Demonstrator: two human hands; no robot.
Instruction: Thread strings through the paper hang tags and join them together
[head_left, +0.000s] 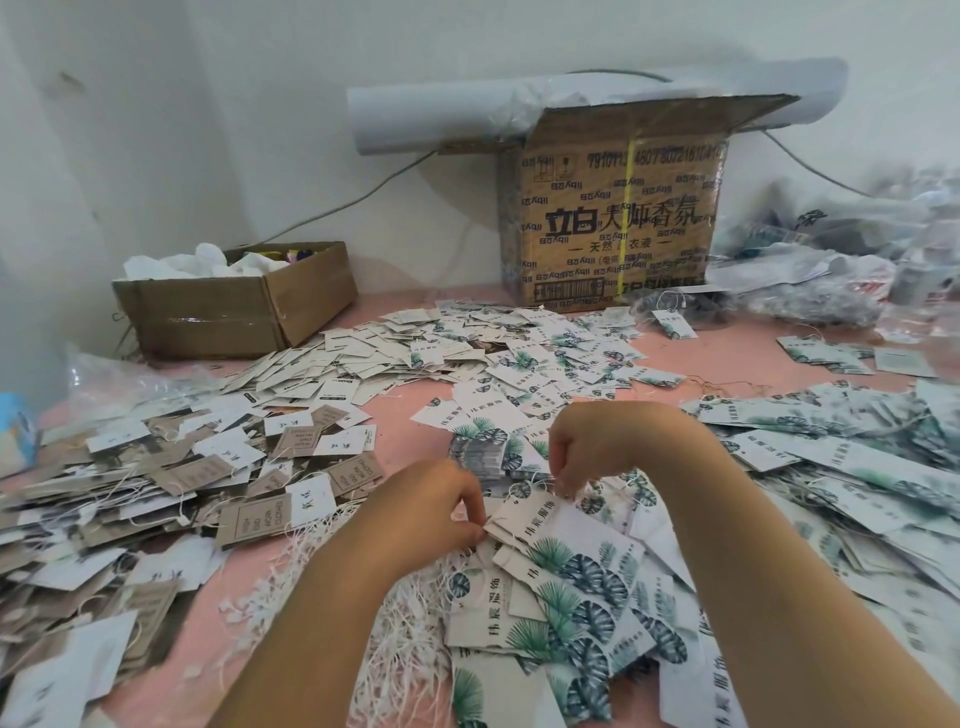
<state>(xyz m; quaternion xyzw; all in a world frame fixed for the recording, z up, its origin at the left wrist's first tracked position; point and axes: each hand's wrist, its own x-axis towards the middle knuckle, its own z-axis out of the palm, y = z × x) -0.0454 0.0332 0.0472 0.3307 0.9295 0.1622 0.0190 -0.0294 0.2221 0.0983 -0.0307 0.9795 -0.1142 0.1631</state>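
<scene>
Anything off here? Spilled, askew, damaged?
Nothing looks damaged. Messy though: hang tags lie in loose overlapping heaps across the pink table, unstacked, and white strings spread in a tangle by the left hand, which pinches one tag; the right hand pinches its string. The big carton has a top flap jutting sideways.

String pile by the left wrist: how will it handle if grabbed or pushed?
Likely floppy and light: the thin white strings lie limp and kinked. Probably tangle-prone: strands cross, so grabbing one may drag others. A push would likely smear the pile across the pink table, not slide it whole.
</scene>
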